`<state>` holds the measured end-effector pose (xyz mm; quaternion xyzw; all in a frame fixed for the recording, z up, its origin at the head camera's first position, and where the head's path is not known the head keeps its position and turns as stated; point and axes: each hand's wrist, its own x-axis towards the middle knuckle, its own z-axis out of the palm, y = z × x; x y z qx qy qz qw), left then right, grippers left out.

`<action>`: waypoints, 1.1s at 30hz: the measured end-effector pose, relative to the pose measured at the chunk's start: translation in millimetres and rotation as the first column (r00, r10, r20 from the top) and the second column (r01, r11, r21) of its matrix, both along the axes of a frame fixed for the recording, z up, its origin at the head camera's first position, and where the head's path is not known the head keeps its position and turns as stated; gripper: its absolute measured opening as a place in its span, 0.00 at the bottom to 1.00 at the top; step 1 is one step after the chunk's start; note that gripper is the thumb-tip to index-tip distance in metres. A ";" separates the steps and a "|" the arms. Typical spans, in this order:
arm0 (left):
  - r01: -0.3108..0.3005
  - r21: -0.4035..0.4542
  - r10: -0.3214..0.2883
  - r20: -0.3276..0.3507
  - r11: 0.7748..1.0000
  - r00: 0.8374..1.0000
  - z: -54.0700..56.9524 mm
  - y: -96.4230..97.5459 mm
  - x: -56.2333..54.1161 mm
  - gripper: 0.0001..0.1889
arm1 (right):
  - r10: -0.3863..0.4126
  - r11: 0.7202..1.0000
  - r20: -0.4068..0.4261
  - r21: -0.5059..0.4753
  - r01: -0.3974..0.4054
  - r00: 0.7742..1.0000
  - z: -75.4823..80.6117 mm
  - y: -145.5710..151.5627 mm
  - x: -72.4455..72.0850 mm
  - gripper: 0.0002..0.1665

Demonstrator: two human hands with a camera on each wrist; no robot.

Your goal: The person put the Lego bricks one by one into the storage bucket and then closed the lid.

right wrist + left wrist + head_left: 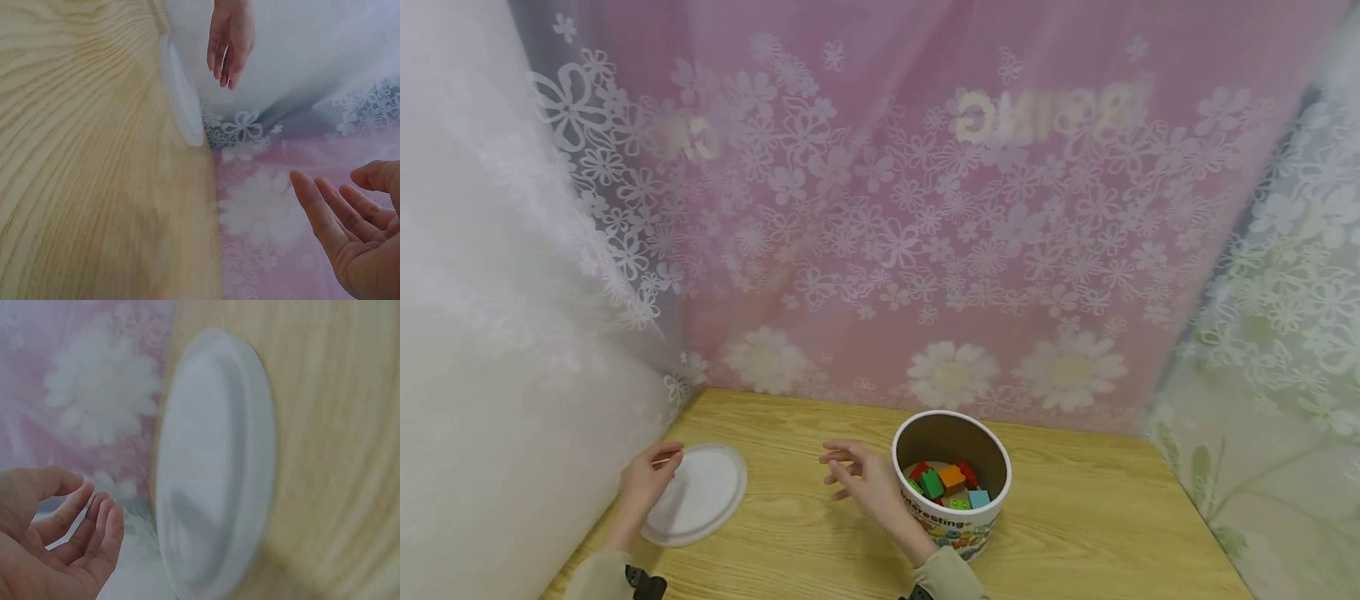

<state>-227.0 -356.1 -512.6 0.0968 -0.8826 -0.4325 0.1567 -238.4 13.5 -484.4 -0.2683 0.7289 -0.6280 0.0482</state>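
My left hand point(651, 483) hovers over the left edge of a round white lid point(703, 496) on the wooden table. Its fingers are loosely bent and hold nothing; in the left wrist view the lid point(203, 462) lies apart from the fingertips point(112, 515). My right hand point(865, 479) is in the air just left of a white round bucket point(951, 517), fingers relaxed with nothing between them. Inside the open bucket lie several toy building bricks, among them a green brick point(932, 484), an orange brick point(952, 478) and a light blue brick point(979, 498).
The wooden table point(1075, 517) reaches back to a pink flowered curtain point(880, 208). Pale sheeting point(497, 333) hangs along the left side, and a translucent flowered curtain point(1277, 333) borders the right. The bucket's wall stands close to my right wrist.
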 end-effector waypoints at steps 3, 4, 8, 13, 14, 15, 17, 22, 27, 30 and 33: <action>-0.055 -0.078 0.056 0.018 0.995 0.998 -9.0 -14.4 7.2 0.17 | 0.000 1.000 0.031 0.010 -0.001 1.000 -5.6 -2.1 -1.1 0.21; -0.067 -0.097 0.069 0.021 0.993 0.997 -11.8 -18.5 9.2 0.17 | 0.001 1.000 0.040 0.016 -0.002 0.999 -7.3 -2.4 -1.8 0.21; -0.092 -0.159 0.095 0.015 0.983 0.995 -18.1 -32.1 15.0 0.18 | 0.001 1.000 0.058 0.018 -0.002 0.998 -15.9 -3.8 -6.0 0.20; -0.072 -0.229 0.083 0.038 0.971 0.996 -21.5 -41.7 16.1 0.17 | -0.007 1.000 0.101 -0.007 0.007 0.995 -30.4 -8.1 -12.8 0.18; -0.066 -0.233 0.079 0.049 0.970 0.996 -21.8 -42.8 16.0 0.17 | -0.006 1.000 0.111 -0.009 0.007 0.994 -33.2 -9.3 -14.0 0.18; -0.063 -0.238 0.078 0.056 0.969 0.995 -22.3 -43.7 15.8 0.16 | -0.005 1.000 0.123 -0.012 0.006 0.992 -35.7 -10.6 -15.0 0.18; -0.059 -0.245 0.077 0.066 0.968 0.995 -22.9 -44.7 15.1 0.16 | -0.003 1.000 0.131 -0.010 0.005 0.991 -40.4 -13.3 -16.5 0.17; -0.067 -0.257 0.086 0.061 0.964 0.994 -23.7 -45.4 14.2 0.15 | -0.007 1.000 0.143 0.007 0.006 0.990 -45.9 -17.3 -17.4 0.17; -0.056 -0.239 0.079 0.087 0.969 0.993 -24.4 -46.3 14.2 0.14 | 0.005 1.000 0.172 -0.012 -0.003 0.985 -45.5 -18.5 -16.3 0.17; -0.065 -0.221 0.090 0.103 0.973 0.991 -26.7 -45.2 13.4 0.15 | 0.011 1.000 0.191 -0.026 -0.007 0.982 -46.9 -19.5 -16.1 0.18; -0.063 -0.213 0.084 0.089 0.975 0.993 -27.3 -42.1 12.2 0.15 | 0.011 1.000 0.204 -0.030 -0.005 0.979 -49.0 -21.0 -16.5 0.18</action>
